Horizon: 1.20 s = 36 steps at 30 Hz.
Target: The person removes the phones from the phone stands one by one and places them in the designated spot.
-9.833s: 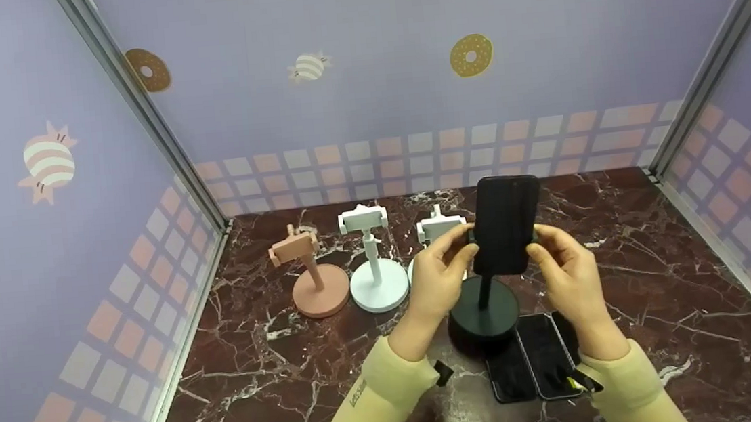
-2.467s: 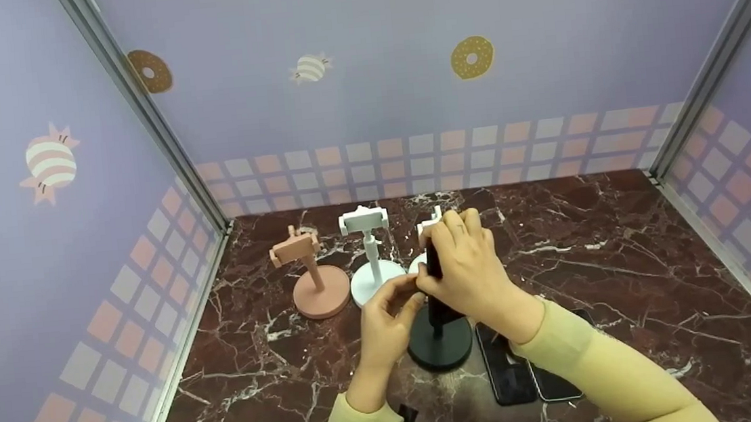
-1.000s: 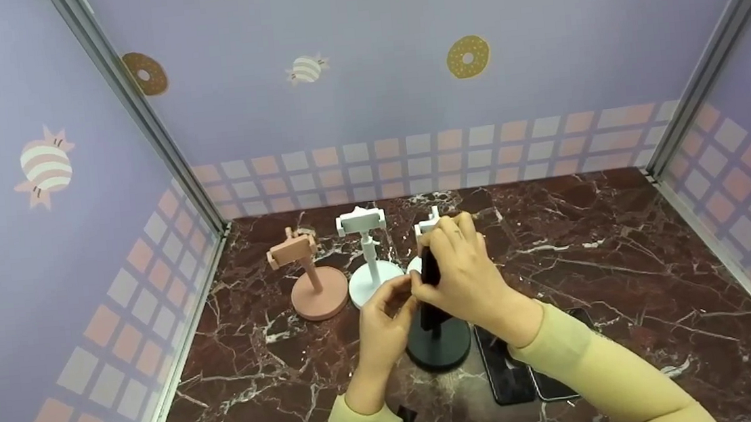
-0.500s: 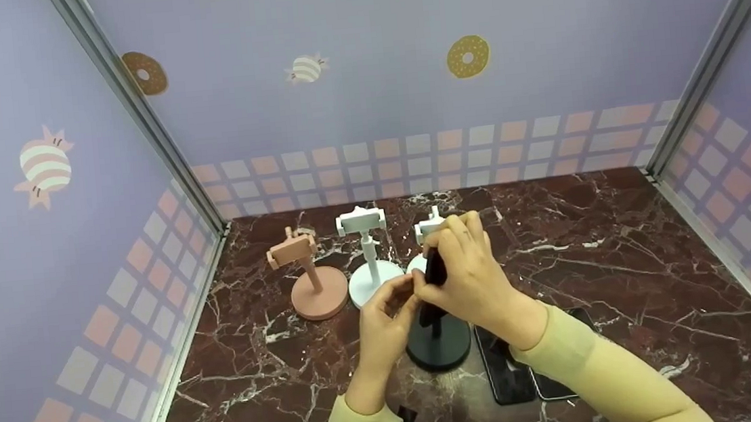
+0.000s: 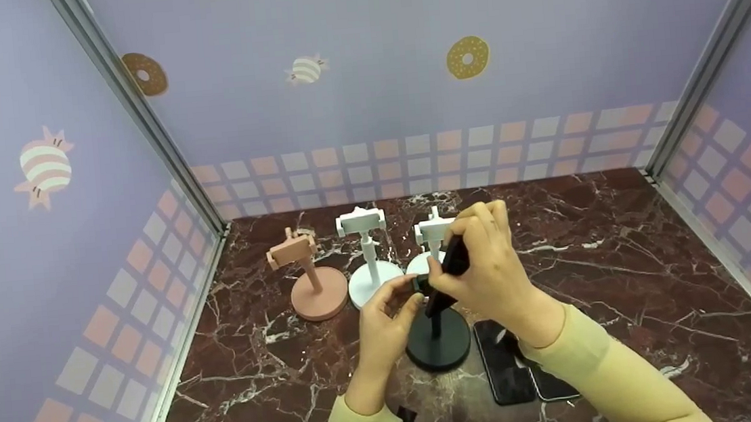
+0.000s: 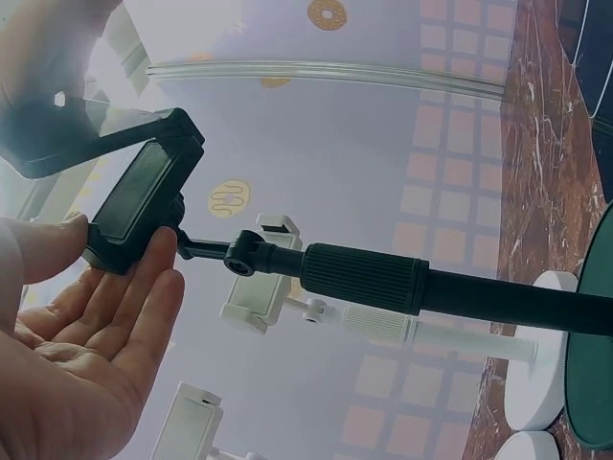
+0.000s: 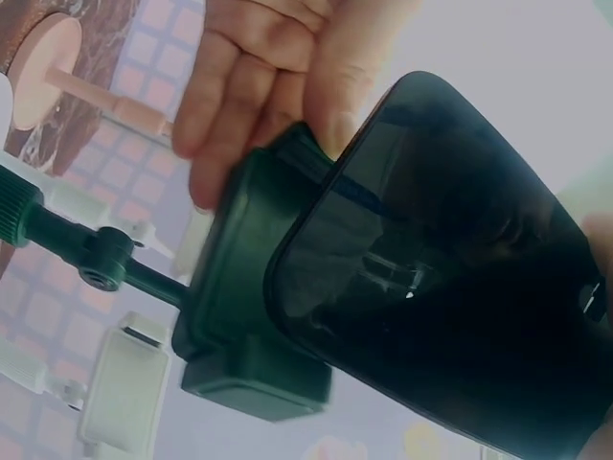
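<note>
A dark green phone stand with a round base stands on the marble table. My left hand pinches one end of its clamp head, thumb on the near side and fingertips behind. That clamp is tilted on its thin arm in the left wrist view. In my right hand is a black smartphone, gripped by its edges with the fingers over its upper end. The phone slants away from the clamp's front, its lower end overlapping the clamp in the right wrist view. The palm hides much of the phone from the head view.
Behind the hands stand a pink phone stand and two white phone stands, one at the centre and one partly hidden. Right of the green base, black phones lie flat, partly under my right forearm. Patterned walls enclose the table.
Earlier both hands held the upright phone at the clamp, farther right; stand and hands then shifted left. In the last half second my right hand has drawn the phone rightward, tilting it off the clamp.
</note>
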Available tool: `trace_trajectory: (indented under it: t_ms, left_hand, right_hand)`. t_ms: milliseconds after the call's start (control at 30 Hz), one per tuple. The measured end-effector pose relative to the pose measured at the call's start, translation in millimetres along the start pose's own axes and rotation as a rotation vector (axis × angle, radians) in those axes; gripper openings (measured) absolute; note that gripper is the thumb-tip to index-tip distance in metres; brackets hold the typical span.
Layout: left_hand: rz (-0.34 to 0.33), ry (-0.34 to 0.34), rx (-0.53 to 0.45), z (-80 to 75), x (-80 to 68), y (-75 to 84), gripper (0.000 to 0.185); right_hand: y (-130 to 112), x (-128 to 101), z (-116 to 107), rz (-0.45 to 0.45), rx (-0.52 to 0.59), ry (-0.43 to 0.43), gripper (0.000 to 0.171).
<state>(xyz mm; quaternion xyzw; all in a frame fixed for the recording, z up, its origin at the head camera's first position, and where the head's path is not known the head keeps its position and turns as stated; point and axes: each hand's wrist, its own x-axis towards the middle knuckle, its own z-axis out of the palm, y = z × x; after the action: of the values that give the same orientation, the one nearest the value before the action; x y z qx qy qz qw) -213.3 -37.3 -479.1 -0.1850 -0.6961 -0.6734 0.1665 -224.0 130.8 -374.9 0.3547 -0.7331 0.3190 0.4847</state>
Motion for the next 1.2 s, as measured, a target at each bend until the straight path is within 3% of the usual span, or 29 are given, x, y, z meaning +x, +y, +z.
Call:
trace_trajectory:
  t_ms: [533, 1200]
  left_hand:
    - [-0.024, -0.004, -0.033, 0.1, -0.1, 1.0, 0.029]
    - [-0.01, -0.01, -0.079, -2.2, -0.3, -2.0, 0.029]
  right_hand:
    - [9.8, 9.4, -22.0, 0.058, 0.023, 0.162, 0.031]
    - [25.3, -4.4, -31.3, 0.108, -0.016, 0.148, 0.03]
